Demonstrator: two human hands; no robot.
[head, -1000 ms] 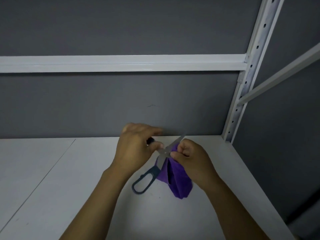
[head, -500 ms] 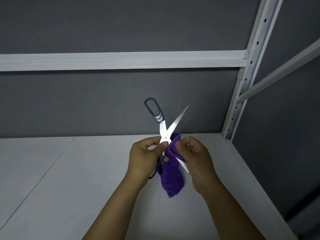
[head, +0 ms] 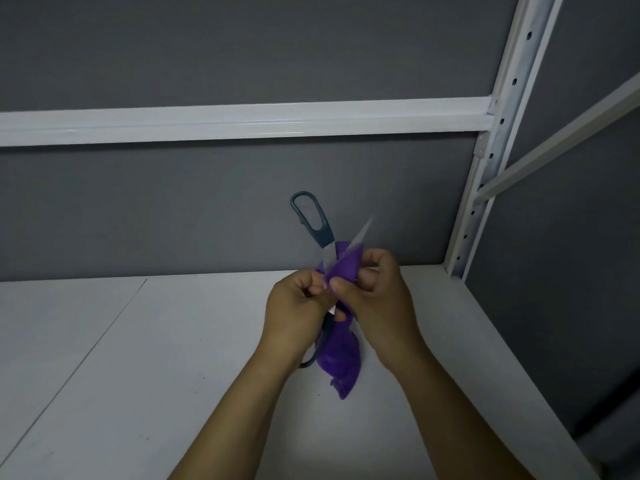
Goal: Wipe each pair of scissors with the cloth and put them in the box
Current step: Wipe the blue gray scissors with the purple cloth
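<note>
My left hand (head: 294, 313) grips the scissors (head: 323, 239) near the pivot, above the tabletop (head: 138, 375). The blades are spread, one loop at twelve o'clock. My right hand (head: 381, 306) pinches the soft purple cloth (head: 341, 362) around a blade, tail hanging toward six. The steel looks stiff, slick and sharp, so the handles are safest.

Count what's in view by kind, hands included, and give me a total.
Scissors: 1
Cloth: 1
Hands: 2, the left hand and the right hand
Total: 4
</note>
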